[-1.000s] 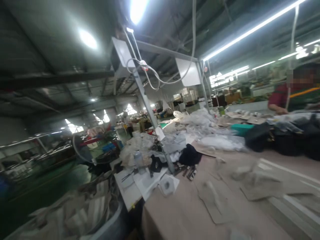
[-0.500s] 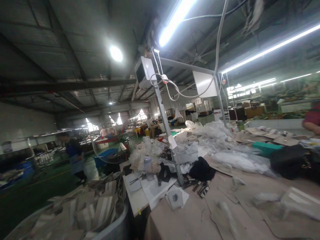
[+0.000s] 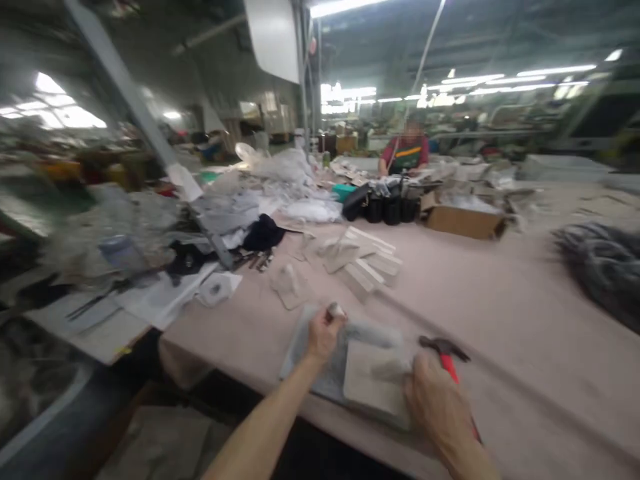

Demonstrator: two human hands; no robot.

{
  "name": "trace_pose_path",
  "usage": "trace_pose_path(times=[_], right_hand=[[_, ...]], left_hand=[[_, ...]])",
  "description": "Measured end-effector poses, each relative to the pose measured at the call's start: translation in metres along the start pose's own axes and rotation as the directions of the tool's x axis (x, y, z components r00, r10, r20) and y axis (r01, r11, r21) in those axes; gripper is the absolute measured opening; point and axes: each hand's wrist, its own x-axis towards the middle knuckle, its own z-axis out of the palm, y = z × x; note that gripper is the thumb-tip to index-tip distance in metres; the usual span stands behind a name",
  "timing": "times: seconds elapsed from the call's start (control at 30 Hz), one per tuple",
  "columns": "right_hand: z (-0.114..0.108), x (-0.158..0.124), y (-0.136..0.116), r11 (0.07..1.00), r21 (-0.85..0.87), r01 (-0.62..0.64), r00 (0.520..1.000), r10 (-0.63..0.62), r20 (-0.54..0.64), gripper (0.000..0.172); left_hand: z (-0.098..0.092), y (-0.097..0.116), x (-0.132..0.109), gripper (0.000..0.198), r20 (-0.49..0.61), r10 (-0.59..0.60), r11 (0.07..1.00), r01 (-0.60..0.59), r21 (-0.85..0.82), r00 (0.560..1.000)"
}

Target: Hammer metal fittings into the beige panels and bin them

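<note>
My left hand (image 3: pixel 323 337) is closed around a small, short, pale cylindrical piece (image 3: pixel 336 309), held over a grey slab (image 3: pixel 300 340) at the table's front edge. A beige flat panel (image 3: pixel 373 377) with rounded corners lies partly on that slab. At the panel's right side is my right hand (image 3: pixel 436 397), back upward; blur and the hand itself hide its fingers, so its grip is unclear. A claw hammer (image 3: pixel 449 365) with a red handle lies just right of that hand, which partly covers the handle.
Beige striped pieces (image 3: pixel 365 270) lie farther in on the cloth-covered table (image 3: pixel 450 287). A metal post (image 3: pixel 145 127), a dark cap (image 3: pixel 263 233) and plastic bags (image 3: pixel 285 170) are at left. Behind are a cardboard box (image 3: pixel 465 221) and a person (image 3: pixel 407 153); a dark bundle (image 3: pixel 595 267) sits at right.
The view has swung right and down. Both my hands, the grey slab, the beige panel and the hammer are now in sight; the walking person at left has left the view.
</note>
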Motion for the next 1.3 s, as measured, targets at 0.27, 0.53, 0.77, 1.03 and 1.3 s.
trace_pose_path(times=[0.27, 0.53, 0.77, 1.03, 1.3], right_hand=[[0.014, -0.017, -0.022, 0.905, 0.330, -0.267, 0.950, 0.190, 0.246, 0.043], [0.032, -0.025, -0.046, 0.856, 0.408, -0.318, 0.923, 0.180, 0.341, 0.047], [0.025, -0.020, -0.038, 0.795, 0.473, -0.380, 0.885, 0.164, 0.435, 0.049], [0.037, -0.025, -0.043, 0.760, 0.529, -0.377, 0.898, 0.162, 0.408, 0.052], [0.052, -0.032, 0.014, 0.743, 0.552, -0.379, 0.922, 0.357, 0.151, 0.048]], left_hand=[[0.016, -0.003, -0.020, 0.025, 0.178, -0.054, 0.993, 0.071, -0.091, 0.983], [0.063, -0.029, -0.020, 0.027, 0.397, -0.080, 0.982, 0.141, -0.127, 0.914], [0.069, -0.044, -0.021, 0.025, 0.465, -0.114, 0.984, 0.165, -0.070, 0.878], [0.072, -0.039, -0.017, 0.022, 0.498, -0.118, 0.993, 0.109, 0.048, 0.859], [0.074, -0.042, -0.019, 0.026, 0.479, -0.122, 0.991, 0.131, 0.014, 0.869]])
